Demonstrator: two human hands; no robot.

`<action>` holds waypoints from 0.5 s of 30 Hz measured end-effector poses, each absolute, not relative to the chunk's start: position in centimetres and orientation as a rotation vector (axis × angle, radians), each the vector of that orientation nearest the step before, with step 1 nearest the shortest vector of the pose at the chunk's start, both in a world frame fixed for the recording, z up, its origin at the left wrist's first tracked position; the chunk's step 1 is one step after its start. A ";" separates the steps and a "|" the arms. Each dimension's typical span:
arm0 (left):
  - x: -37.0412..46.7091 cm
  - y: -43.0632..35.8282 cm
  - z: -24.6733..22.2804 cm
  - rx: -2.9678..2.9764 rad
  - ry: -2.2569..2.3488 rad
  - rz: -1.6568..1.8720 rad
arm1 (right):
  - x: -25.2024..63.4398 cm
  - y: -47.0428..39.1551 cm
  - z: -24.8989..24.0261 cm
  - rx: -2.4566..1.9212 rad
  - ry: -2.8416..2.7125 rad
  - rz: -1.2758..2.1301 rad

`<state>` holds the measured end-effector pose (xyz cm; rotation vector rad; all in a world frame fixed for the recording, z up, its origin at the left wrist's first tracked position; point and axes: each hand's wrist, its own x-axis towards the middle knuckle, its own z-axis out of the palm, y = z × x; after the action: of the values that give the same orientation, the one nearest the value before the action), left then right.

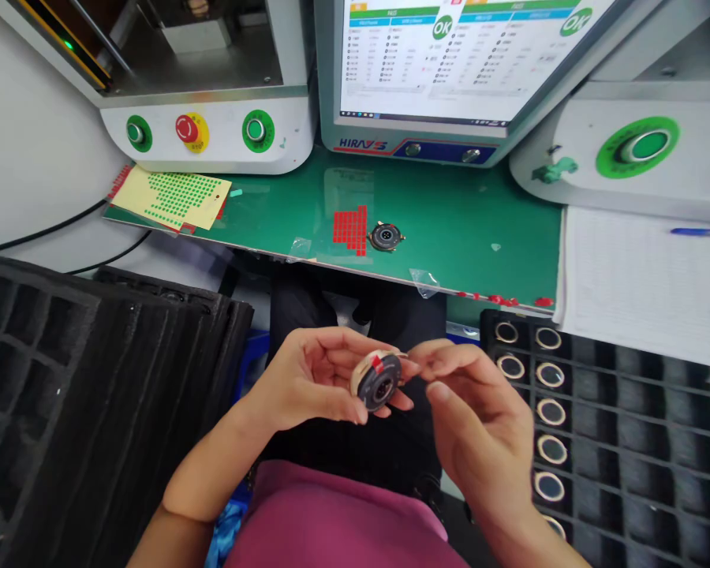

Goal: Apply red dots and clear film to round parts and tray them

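In front of my lap, my left hand (316,379) is closed around a round smartwatch body (383,385), with its thumb and fingers on the rim. The watch is tilted, its dark sensor back facing up, with a gold-coloured rim and a small red sticker (378,364) at its upper edge. My right hand (485,418) is at the right side of the watch, fingertips close to the rim; whether they touch it I cannot tell. Its thumb stands apart from the fingers. A second smartwatch body (386,236) lies on the green mat beside a sheet of red stickers (350,229).
Black foam trays (47,394) are stacked at the left. A black tray (639,442) at the right holds several round watch bodies. Behind the green mat (284,197) stand a monitor (420,63) and machines with buttons. A yellow sheet of green dots (174,197) lies back left.
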<state>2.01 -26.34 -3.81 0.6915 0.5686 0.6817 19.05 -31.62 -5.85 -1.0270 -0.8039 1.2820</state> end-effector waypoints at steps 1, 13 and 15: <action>2.2 -26.4 -3.8 0.649 0.561 0.655 | 19.1 -31.7 -5.8 -1.053 -0.879 1.195; 3.5 -28.0 -3.6 0.671 0.618 0.727 | 18.8 -32.3 -5.8 -0.958 -1.182 1.158; 3.7 -28.1 -3.8 0.700 0.655 0.742 | 18.5 -32.4 -5.8 -0.947 -1.133 1.200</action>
<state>3.68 -28.15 -3.81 0.7004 0.6549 0.7419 18.52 -32.41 -5.82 -0.9475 -1.1327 1.1995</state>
